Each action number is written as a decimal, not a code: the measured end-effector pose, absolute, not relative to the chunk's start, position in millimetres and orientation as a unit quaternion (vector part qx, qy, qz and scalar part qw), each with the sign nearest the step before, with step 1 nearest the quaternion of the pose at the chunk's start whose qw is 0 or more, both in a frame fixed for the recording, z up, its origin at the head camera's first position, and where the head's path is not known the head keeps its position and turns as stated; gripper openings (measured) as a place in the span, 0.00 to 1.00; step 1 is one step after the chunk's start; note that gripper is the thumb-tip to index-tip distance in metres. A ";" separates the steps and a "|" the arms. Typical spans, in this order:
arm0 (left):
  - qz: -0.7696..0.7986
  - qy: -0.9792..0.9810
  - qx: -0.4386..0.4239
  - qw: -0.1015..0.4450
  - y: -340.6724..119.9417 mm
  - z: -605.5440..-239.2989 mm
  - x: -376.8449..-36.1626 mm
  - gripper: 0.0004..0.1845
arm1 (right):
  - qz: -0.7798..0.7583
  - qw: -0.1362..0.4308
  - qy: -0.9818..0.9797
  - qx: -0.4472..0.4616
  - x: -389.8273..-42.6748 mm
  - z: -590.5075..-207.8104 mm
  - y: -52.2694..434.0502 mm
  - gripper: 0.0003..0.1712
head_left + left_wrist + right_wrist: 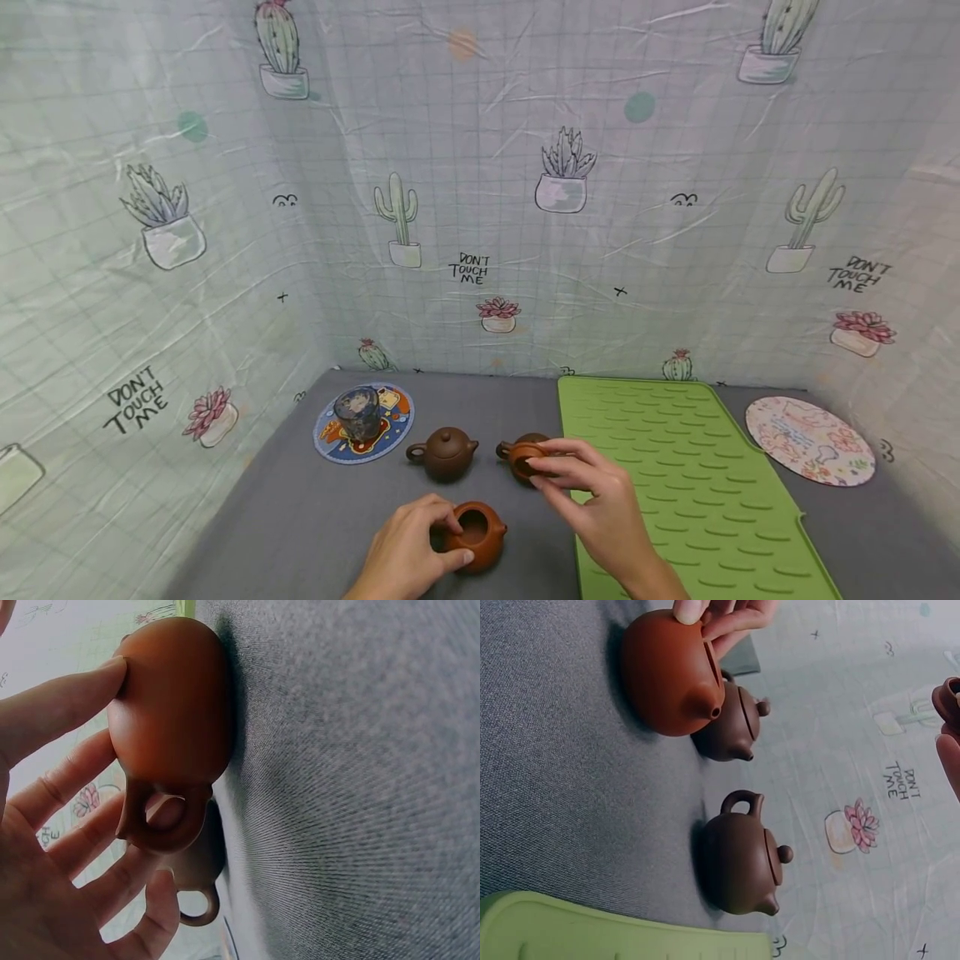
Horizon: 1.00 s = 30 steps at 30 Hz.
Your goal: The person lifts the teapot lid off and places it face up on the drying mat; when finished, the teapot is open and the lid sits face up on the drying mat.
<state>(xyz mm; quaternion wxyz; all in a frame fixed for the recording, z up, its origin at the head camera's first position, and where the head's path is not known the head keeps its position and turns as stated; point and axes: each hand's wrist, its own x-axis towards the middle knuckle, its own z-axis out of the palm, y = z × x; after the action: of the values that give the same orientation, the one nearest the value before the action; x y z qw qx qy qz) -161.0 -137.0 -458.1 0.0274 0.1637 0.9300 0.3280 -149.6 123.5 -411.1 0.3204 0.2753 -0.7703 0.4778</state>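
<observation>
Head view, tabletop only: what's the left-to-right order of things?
round coaster with the glass cup on it → dark brown teapot → orange teapot held by the left hand → green mat → floral round coaster.

Bright even light, soft shadows; wide-angle bending; wrist close-ups blurred.

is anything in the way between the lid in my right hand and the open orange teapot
Nothing visible. The right hand pinches the lid above bare grey cloth, and the orange teapot has its mouth uncovered. The left hand grips its side; the dark teapot stands further back.
</observation>
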 end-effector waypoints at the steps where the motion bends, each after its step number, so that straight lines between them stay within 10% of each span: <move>1: 0.328 0.930 0.162 0.029 -137.0 -457.9 -161.1 0.14 | 0.478 0.322 -0.770 0.273 -149.2 -411.2 124.2 0.21; 30: 0.317 0.935 0.155 0.023 -136.1 -454.9 -159.8 0.14 | 0.490 0.335 -0.763 0.256 -150.2 -409.1 148.1 0.21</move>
<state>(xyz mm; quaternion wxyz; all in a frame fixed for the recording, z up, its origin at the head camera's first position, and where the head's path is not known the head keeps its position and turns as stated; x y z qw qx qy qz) -159.8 -136.1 -454.9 0.0232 0.1551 0.9353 0.3172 -150.2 148.1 -409.1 0.3348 0.2560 -0.7629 0.4902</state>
